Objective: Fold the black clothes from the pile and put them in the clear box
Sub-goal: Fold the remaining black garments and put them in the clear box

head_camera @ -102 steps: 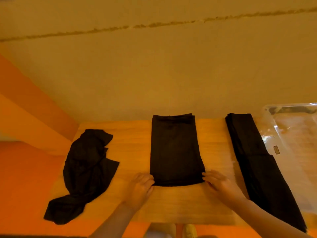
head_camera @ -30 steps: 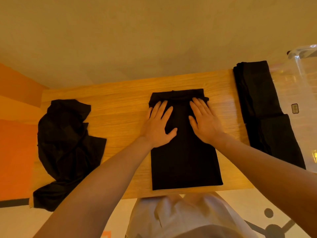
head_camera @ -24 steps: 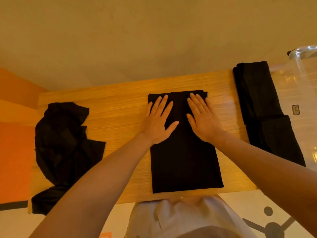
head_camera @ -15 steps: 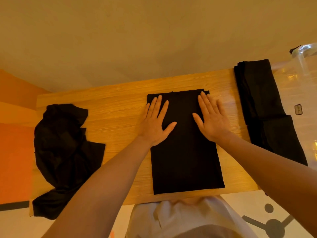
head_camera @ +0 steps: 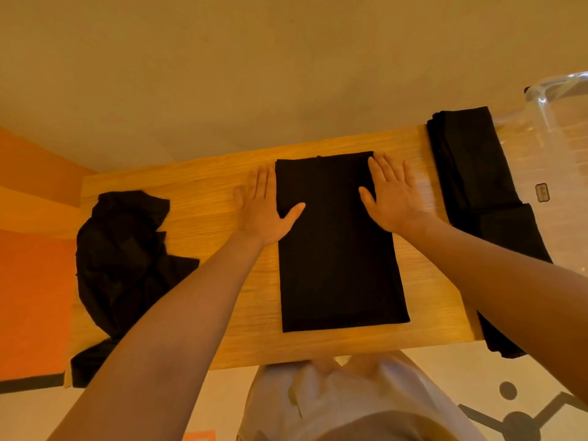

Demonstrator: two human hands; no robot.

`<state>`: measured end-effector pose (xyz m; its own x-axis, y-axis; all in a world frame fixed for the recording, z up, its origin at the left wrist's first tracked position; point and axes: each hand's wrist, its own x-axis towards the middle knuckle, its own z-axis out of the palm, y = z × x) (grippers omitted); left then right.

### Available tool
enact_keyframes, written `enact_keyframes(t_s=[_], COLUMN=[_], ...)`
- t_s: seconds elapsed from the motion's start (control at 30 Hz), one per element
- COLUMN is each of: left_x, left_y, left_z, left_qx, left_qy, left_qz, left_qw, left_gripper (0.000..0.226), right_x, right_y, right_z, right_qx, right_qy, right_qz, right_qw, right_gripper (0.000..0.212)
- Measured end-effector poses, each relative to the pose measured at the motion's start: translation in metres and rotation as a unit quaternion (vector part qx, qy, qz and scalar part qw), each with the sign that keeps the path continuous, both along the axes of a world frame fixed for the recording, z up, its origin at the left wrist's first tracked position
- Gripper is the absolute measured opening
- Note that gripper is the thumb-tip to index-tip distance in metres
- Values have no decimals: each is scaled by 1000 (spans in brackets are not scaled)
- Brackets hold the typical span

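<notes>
Smoothing folded garment (head_camera: 337, 246): left hand (head_camera: 264, 208) & right hand (head_camera: 393, 198) flat, fingers straight, holding nothing; advise even outward strokes w/o shifting edges.

Bare table (head_camera: 210, 198) between crumpled pile (head_camera: 127, 259), folded garment (head_camera: 337, 243)

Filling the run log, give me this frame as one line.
step: flattening | left hand: flat, left edge of folded cloth | right hand: flat, right edge | pile: left | clear box: right
</notes>
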<state>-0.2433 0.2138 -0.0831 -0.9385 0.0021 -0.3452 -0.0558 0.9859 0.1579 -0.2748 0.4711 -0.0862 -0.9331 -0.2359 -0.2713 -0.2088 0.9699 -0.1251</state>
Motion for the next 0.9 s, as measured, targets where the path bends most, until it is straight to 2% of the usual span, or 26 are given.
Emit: enact_keyframes(t_s=[0.13,0.37,0.57,0.77,0.9], left_x=[48,166,223,247,255], left_y=[1,12,16,29,33], left_z=[2,-20,-22,-19,-21], left_qx=[12,0,-16,-16,-74], left_qy=[46,67,69,76,103], left_qz=[-72,-205,-197,-186,-196], left_qw=[996,976,978,979,972], left_gripper=[77,62,60,71,78], right_x=[35,152,193,218,227], right_y=[10,31,54,74,80], right_z=[7,-9,-15,-18,-24], right_qx=[-31,-15,-3,-33,-30], right_qy=[33,27,43,46,70], right_qz=[75,183,210,234,270], right_qw=[996,983,977,971,960], right_gripper=[61,57,55,61,67])
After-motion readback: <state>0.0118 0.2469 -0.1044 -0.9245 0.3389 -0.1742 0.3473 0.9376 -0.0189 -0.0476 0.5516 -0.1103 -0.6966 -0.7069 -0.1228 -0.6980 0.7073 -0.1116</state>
